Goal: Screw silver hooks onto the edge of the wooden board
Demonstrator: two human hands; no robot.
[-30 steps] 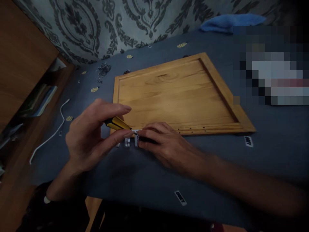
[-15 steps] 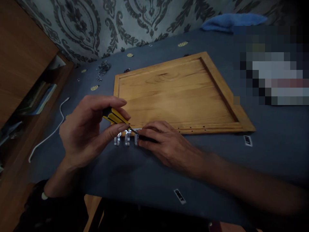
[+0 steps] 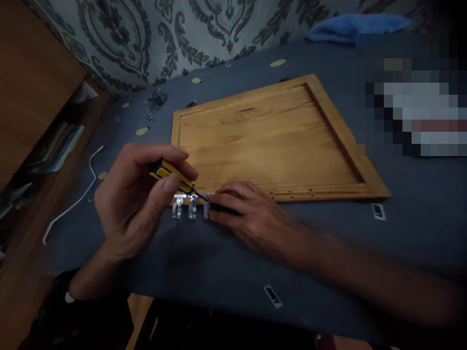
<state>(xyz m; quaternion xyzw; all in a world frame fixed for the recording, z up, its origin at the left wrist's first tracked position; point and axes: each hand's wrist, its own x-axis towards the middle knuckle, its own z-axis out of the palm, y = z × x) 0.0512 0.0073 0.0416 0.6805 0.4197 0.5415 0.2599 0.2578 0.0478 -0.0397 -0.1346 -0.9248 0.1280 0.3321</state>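
Observation:
My left hand (image 3: 140,194) is closed around the yellow and black handle of a screwdriver (image 3: 171,175). Its shaft slants down to the right, and the tip meets a metal hook (image 3: 206,210) at the near edge of a framed wooden panel (image 3: 255,141). Two more silver hooks, a middle one (image 3: 192,209) and a left one (image 3: 177,209), sit along the same edge. My right hand (image 3: 251,209) rests on that edge, its fingertips against the rightmost hook; whether they pinch it or something small is hidden. Dark holes show in the edge right of this hand.
Loose small hardware (image 3: 156,99) lies in a pile behind the panel's left side. A white cable (image 3: 78,201) runs along the table's left. A blue cloth (image 3: 357,26) is at the back right, near a blurred-out patch. A wooden cabinet (image 3: 40,63) borders the left.
My left thumb has lifted and shifted up and left along the screwdriver handle, uncovering the left hook. The right hand stays nearly still. The view has shifted slightly.

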